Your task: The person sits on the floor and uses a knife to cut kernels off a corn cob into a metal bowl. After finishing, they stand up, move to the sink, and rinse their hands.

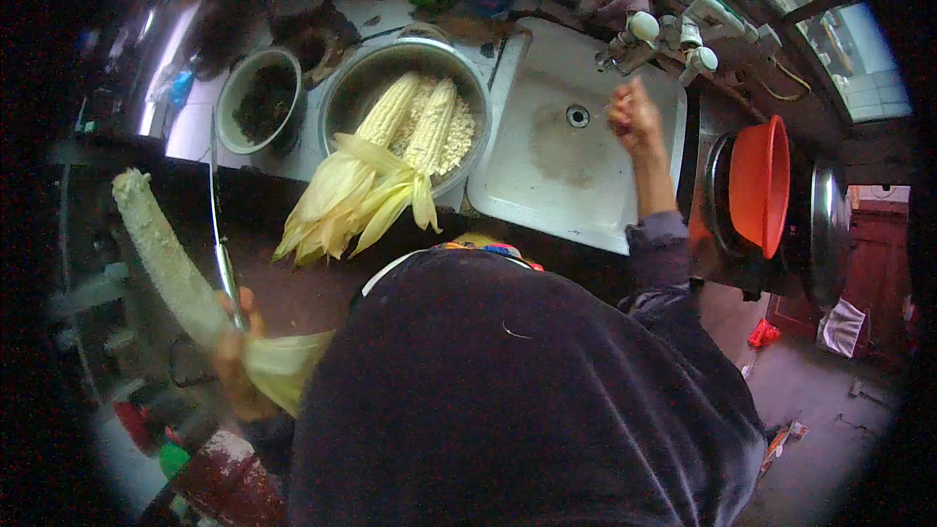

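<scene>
My left hand (234, 356) is closed around a long pale corn cob (166, 249) that looks stripped of its kernels. Its husk (283, 361) trails below my fingers toward my body. A knife (221, 234) with a long thin blade is in the same grip, blade pointing away from me. Over the right side of the white sink (527, 151), my right hand (636, 119) is raised below the taps (644, 27), fingers curled in; anything inside them is hidden. Two ears of corn (429, 137) with husks pulled back lie in a metal basin (337, 88) on loose kernels (457, 137).
Left of the basin stands a pale bowl (226, 117) with dark contents. An orange basin (773, 185) leans on edge right of the sink, beside dark round pans (720, 190). Behind the sink run pipes and taps, under a window (849, 49). A red bag (764, 334) lies on the floor.
</scene>
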A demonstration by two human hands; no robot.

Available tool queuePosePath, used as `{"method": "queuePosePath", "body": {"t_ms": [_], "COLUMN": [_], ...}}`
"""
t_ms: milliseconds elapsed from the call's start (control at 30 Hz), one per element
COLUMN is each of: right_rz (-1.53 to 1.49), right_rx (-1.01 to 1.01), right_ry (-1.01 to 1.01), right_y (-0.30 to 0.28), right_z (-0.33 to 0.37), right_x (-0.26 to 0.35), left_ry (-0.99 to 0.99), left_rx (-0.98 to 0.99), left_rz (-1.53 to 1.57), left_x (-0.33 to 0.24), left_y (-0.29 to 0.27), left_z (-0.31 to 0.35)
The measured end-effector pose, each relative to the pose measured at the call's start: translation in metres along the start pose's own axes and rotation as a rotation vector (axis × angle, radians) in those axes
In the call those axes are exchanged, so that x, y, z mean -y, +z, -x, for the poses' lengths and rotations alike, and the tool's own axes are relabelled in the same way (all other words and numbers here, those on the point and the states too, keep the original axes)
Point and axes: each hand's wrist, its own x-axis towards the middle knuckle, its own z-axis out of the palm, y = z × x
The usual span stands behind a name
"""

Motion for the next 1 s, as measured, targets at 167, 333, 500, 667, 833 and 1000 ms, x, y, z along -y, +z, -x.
{"method": "queuePosePath", "body": {"t_ms": [167, 333, 500, 667, 833, 1000], "right_rz": [-0.235, 0.863, 1.148, 1.966, 1.599, 2.053], "right_rx": [0.639, -0.187, 0.072, 0.578, 0.697, 0.229], "right_ry": [-0.147, 0.124, -1.224, -0.788, -0.565, -1.392], "right_y": [0.009, -0.025, 0.126, 0.167, 0.178, 0.053], "right_z": [0.048, -0.001, 0.025, 0.027, 0.006, -0.082], "right_x": [0.087, -0.023, -0.069, -0.134, -0.001, 0.128], "left_ry": [-0.009, -0.033, -0.219, -0.490, -0.153, -0.233], "left_rx": [0.095, 0.025, 0.206, 0.367, 0.102, 0.000], "left_rz": [-0.045, -0.325, -0.242, -0.432, -0.468, -0.271], "left_x": [-0.006, -0.005, -0.013, -0.021, -0.001, 0.002], "left_y": [-0.032, -0.065, -0.099, -0.027, 0.022, 0.086], "left_z": [-0.007, -0.022, -0.035, -0.068, -0.039, -0.023]}}
